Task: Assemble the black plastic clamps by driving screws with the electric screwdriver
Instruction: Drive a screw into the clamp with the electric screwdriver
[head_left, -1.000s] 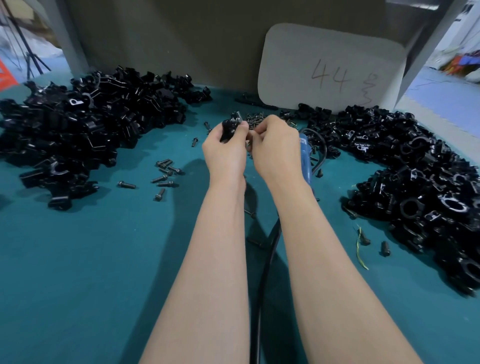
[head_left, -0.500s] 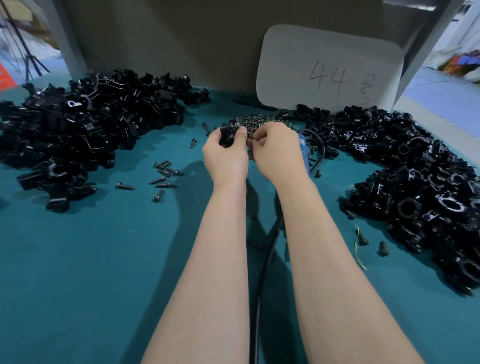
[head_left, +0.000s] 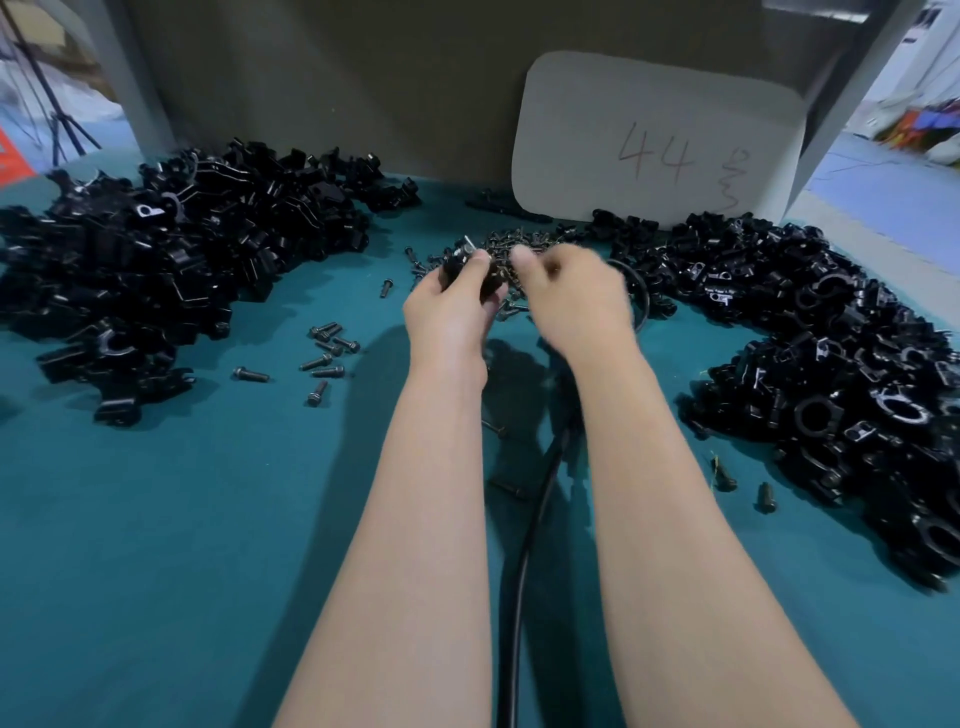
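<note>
Left hand (head_left: 452, 312) grips a clamp (head_left: 464, 264), centre frame — likely the screw-fitting step. Blurred right hand (head_left: 576, 299) curls, hold unclear; next needs one of the screws (head_left: 522, 240) seated squarely.

The right hand (head_left: 571, 299) is blurred, and its grip cannot be told. The clamp (head_left: 454, 263) is largely hidden by the left hand (head_left: 452, 312).

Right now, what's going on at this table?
A person is putting together black clamps at a teal table. The left grip holds a clamp by the screw pile. The right grip is blurred beside it, fingers curled; what it holds cannot be told. A cable runs between the forearms toward it. The left heap and right heap of clamps flank them, with loose screws near the left one.
</note>
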